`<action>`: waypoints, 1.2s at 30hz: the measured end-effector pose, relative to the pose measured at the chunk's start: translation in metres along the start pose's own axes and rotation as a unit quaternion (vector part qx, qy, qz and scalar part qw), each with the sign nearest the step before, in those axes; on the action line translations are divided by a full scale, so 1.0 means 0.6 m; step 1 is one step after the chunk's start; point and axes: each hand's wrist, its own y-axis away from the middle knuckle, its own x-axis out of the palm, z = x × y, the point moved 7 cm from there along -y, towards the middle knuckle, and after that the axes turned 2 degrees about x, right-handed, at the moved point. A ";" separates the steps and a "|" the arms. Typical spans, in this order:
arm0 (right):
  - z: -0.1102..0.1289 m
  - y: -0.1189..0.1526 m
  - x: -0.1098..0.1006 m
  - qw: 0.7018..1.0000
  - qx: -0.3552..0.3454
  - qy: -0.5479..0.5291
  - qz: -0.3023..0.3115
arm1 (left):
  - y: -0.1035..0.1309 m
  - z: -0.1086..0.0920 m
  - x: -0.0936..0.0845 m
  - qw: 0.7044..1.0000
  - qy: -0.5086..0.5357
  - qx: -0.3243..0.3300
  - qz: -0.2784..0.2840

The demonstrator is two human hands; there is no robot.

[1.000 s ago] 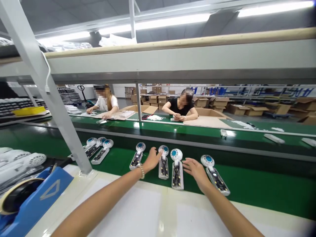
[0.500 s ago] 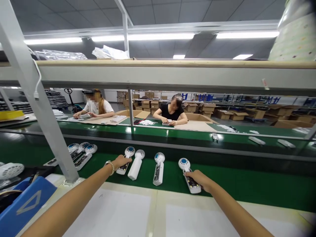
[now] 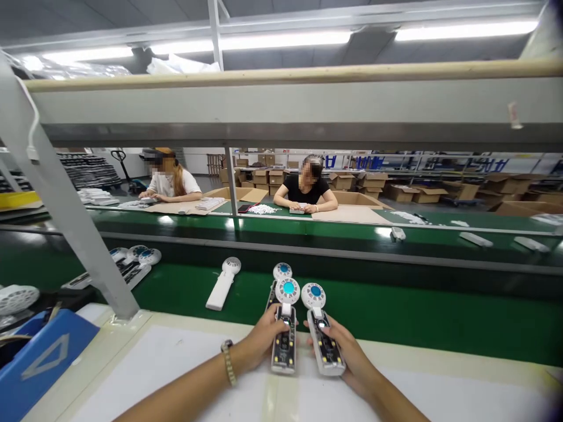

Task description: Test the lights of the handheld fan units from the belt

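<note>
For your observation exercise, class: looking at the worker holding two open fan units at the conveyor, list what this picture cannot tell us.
- Third fan unit, head view: its body is hidden behind the left-hand unit.
- Circuit board parts in the right-hand unit: too small to identify.
- Left hand and right hand: the fingers under the units are hidden.
- Blue dispenser: cut off by the left edge.

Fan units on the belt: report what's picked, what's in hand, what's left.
Picked: two open fan units are off the belt, over the white bench edge. In hand: left hand holds one, right hand the other. Left: one behind them, a face-down unit, a cluster.
</note>
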 end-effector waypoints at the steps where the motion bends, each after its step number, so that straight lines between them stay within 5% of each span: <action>1: 0.000 0.002 -0.001 1.000 0.002 -0.005 0.010 | -0.003 0.012 0.001 1.000 -0.014 0.011 0.001; 9: 0.006 0.004 0.000 0.998 0.004 0.067 0.018 | -0.009 0.029 -0.006 0.994 -0.055 0.039 0.090; 15: 0.001 0.004 -0.003 0.992 -0.005 0.107 0.066 | -0.004 0.026 0.001 0.993 -0.048 0.030 0.103; 36: 0.009 0.011 0.009 0.991 -0.027 0.114 0.067 | 0.002 0.007 0.010 0.995 0.038 0.020 0.090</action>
